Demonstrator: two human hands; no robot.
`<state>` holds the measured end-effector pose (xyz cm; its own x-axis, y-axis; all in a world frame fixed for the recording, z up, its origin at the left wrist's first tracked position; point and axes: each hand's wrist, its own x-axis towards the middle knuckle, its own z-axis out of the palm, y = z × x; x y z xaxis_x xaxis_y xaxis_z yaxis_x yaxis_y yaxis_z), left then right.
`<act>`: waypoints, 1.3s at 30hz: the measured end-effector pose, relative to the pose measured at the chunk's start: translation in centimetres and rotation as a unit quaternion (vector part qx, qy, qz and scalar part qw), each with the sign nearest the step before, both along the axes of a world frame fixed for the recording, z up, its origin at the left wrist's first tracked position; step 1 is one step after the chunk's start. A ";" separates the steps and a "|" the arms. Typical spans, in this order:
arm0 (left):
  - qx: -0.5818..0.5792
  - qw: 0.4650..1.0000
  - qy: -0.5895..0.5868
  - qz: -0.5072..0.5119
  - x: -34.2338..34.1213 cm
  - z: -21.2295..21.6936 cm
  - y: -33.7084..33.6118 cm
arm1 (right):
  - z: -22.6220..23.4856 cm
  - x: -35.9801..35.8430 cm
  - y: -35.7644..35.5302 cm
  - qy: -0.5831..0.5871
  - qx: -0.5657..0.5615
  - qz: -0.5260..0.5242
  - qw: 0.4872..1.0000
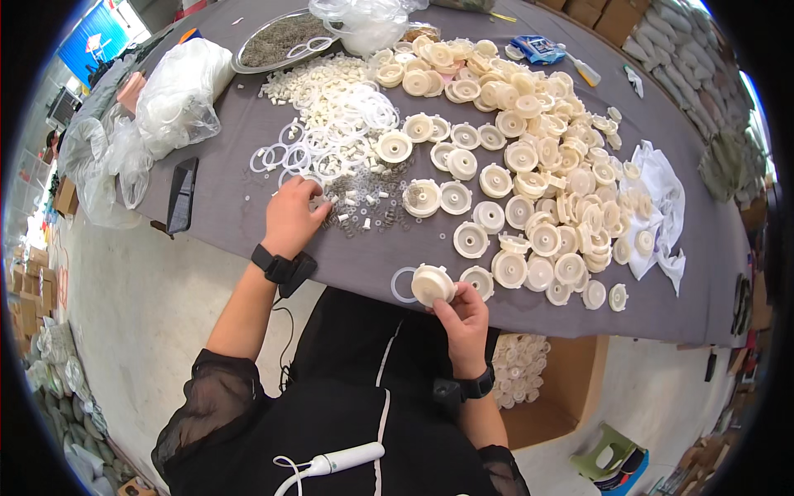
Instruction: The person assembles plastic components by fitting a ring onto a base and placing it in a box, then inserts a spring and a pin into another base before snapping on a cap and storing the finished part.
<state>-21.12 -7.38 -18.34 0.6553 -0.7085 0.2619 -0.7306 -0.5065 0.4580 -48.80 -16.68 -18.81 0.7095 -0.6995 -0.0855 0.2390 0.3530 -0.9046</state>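
My right hand grips a round cream plastic cap at the table's front edge, thumb and fingers on its rim. A thin translucent ring lies just left of that cap. At the left, my left hand is over the near side of the small parts, thumb and fingers apart with nothing visible between them. Close to its fingertips are small metal springs, white plastic plugs and a heap of translucent rings. One cap farther in has springs in it.
A large heap of cream caps covers the table's right half, beside a white cloth. Farther back are a metal tray of springs and plastic bags. A phone lies left. Below stands a carton with white parts.
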 end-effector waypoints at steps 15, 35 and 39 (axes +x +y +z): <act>0.017 0.997 -0.052 0.059 0.9 -0.5 -0.5 | -0.3 -0.5 0.2 0.008 0.011 0.006 1.000; -0.216 0.782 0.571 -0.124 -12.2 2.9 -2.1 | -0.9 0.8 0.6 -0.078 0.137 -0.013 0.987; -0.293 0.825 0.465 -0.132 -13.0 2.8 -1.9 | -1.2 0.8 0.7 -0.056 0.161 -0.028 0.985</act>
<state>-34.09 -9.29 -15.58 0.6090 -0.7891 0.0803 0.0257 0.1208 0.9923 -47.96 -15.96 -20.02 0.6882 -0.6871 -0.2330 0.3580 0.6009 -0.7147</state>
